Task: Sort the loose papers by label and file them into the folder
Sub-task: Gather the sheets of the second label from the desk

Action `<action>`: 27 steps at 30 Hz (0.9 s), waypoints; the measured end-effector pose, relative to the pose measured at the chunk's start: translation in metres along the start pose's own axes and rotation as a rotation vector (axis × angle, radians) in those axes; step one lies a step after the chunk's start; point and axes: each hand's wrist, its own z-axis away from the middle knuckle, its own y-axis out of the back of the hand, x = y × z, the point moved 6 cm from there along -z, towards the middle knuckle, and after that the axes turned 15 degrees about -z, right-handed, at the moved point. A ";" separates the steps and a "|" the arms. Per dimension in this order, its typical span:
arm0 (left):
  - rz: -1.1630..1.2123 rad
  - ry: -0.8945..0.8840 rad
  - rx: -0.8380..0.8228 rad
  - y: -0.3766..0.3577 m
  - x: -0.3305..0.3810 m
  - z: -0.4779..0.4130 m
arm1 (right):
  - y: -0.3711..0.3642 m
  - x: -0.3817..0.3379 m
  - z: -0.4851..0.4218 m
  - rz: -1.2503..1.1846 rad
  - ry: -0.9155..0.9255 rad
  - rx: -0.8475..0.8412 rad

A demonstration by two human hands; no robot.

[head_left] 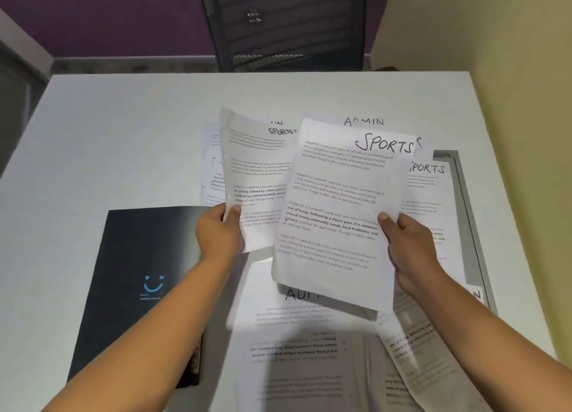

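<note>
Left hand pinches one SPORTS sheet at its lower edge. Right hand pinches a second sheet, also SPORTS. Both sheets are held above the counter. ADMIN papers lie mixed beneath the hands. A dark folder lies closed beside the left wrist. Risk: with such thin edge pinches, a sagging sheet may slip back into the mix.

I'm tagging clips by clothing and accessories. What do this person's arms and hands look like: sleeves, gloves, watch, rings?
No sleeve shows: the left forearm and right forearm are bare to the frame's edge. The left hand and right hand are ungloved, with no watch, bracelet or ring in view. The visible thumbnails look short and unpainted.
</note>
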 end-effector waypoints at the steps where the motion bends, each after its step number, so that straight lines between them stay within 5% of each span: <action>1: 0.055 -0.023 -0.018 0.007 0.005 0.010 | -0.002 -0.003 0.003 -0.001 0.006 -0.015; 6: 0.388 0.020 -0.300 0.009 0.009 0.060 | -0.018 -0.018 0.015 0.040 0.025 -0.167; 9: 0.390 0.057 -0.450 0.004 0.007 0.088 | -0.030 -0.011 0.026 0.141 -0.046 -0.261; 16: 0.280 0.022 -0.447 0.009 0.005 0.106 | -0.028 0.000 0.055 0.081 -0.081 -0.351; 22: 0.332 -0.246 -0.330 0.034 0.027 0.112 | -0.023 -0.035 0.080 0.224 0.250 -0.355; 27: 0.188 -0.305 -0.258 0.038 0.037 0.119 | -0.025 -0.041 0.093 0.291 0.299 -0.415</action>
